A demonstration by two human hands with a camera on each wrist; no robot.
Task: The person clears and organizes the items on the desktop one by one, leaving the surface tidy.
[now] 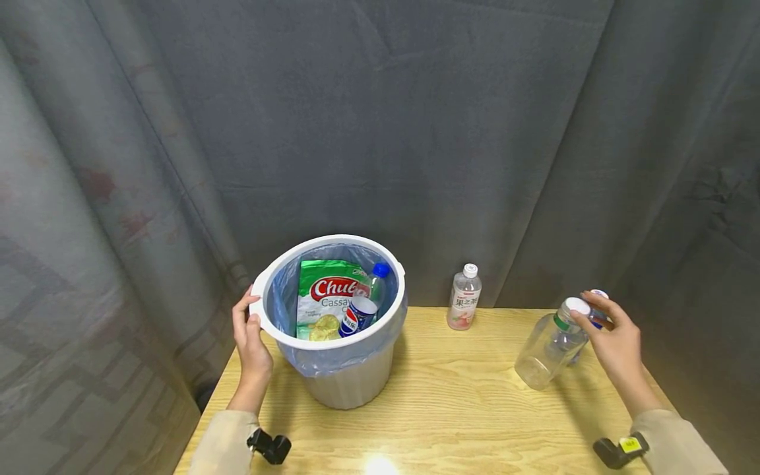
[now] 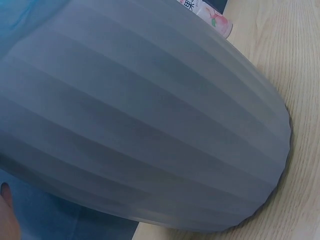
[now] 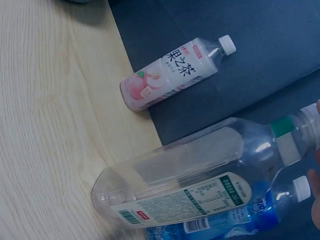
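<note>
Bin: white round plastic bin with blue liner (image 1: 332, 369), table's left, left hand (image 1: 252, 343) gripping its rim.
Bottle: large clear plastic bottle (image 1: 549, 346), tilted, cap toward right hand (image 1: 617, 343), whose fingertips pinch the top.
Nearer hand: right.

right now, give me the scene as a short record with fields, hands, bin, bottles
left hand: grips the rim of the white bin
right hand: fingers at the caps of the large clear bottle and the blue-label bottle behind it
bin contents: green snack bag, blue paper cup, blue-capped bottle, all inside a blue liner
standing alone: peach drink bottle, upright at the table's back edge
surface: wooden table
backdrop: grey curtain
</note>
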